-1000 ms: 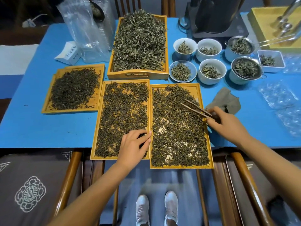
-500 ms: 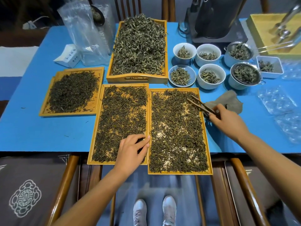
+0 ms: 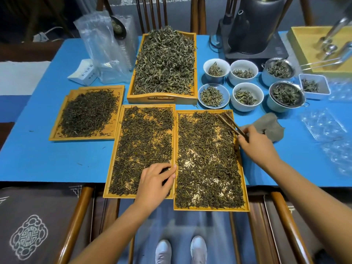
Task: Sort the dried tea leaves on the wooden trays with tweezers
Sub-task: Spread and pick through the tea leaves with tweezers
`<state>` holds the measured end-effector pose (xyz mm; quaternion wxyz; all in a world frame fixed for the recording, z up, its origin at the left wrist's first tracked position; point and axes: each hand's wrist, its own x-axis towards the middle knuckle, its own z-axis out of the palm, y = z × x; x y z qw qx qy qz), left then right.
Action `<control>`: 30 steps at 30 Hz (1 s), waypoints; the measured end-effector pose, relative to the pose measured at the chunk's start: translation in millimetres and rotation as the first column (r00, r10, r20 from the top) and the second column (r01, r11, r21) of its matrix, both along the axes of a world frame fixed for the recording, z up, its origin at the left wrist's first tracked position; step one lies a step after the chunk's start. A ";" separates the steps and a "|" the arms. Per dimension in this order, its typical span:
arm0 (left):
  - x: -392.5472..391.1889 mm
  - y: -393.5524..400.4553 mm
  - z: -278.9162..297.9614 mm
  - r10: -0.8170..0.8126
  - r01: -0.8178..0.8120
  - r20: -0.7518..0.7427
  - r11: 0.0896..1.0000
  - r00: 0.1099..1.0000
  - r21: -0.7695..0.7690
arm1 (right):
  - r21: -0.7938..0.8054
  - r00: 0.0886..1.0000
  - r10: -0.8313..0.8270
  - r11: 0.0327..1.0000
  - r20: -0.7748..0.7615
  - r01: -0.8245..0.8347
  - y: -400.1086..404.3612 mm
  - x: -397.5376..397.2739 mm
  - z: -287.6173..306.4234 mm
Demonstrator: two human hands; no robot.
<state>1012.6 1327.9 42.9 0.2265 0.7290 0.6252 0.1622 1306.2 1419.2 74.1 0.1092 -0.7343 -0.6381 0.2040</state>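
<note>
Tweezers point(image 3: 231, 125) now farther up right tray point(image 3: 245, 187), in right hand point(image 3: 256, 144) grip.

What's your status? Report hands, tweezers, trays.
Right hand gripping tweezers, tips over right tray. Left hand resting on middle tray. Nothing blocking.

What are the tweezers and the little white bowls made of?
The tweezers look like dark wood or bamboo: brown, matte, flat-sided. The white bowls look like glazed ceramic, probably porcelain: smooth, glossy, thin rims. The picture alone can't confirm either.
</note>
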 end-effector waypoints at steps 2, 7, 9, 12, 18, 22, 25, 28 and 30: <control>-0.2 -0.1 -0.2 -0.001 0.001 -0.003 1.000 1.000 -0.003 | -0.016 0.999 -0.002 1.000 -0.039 0.002 0.4 -11.3 1.4; -0.3 0.0 -0.1 -0.003 0.003 -0.008 1.000 1.000 -0.009 | -0.041 0.997 0.052 0.998 -0.064 -0.055 6.9 -47.3 2.1; -0.3 0.1 0.0 -0.007 0.007 -0.006 1.000 1.000 -0.004 | -0.042 0.995 0.054 0.997 -0.078 -0.057 9.9 -55.6 2.1; -0.8 0.1 0.5 -0.005 0.005 0.002 1.000 1.000 -0.003 | -0.036 0.995 0.072 0.997 -0.075 -0.075 10.9 -63.0 2.1; -1.8 0.6 0.7 -0.019 0.019 -0.009 1.000 1.000 -0.001 | -0.050 0.997 0.076 0.996 -0.026 -0.077 -6.2 -52.0 -1.4; -1.4 0.9 0.9 -0.026 0.026 -0.022 1.000 0.999 -0.001 | -0.052 1.000 0.013 0.999 -0.015 -0.013 -26.7 -30.6 -2.7; -1.4 1.1 2.0 -0.033 0.033 -0.037 0.999 0.999 0.010 | -0.044 1.000 -0.014 0.999 -0.028 0.013 -39.3 -23.0 -1.3; -1.5 1.3 2.4 -0.045 0.047 -0.053 0.998 0.998 0.032 | -0.026 0.997 0.028 0.999 -0.070 -0.030 -50.5 -27.1 -0.2; -1.6 1.2 2.0 -0.049 0.052 -0.059 0.997 0.997 0.055 | -0.060 0.994 0.093 0.994 -0.055 -0.096 -56.4 -31.7 -1.9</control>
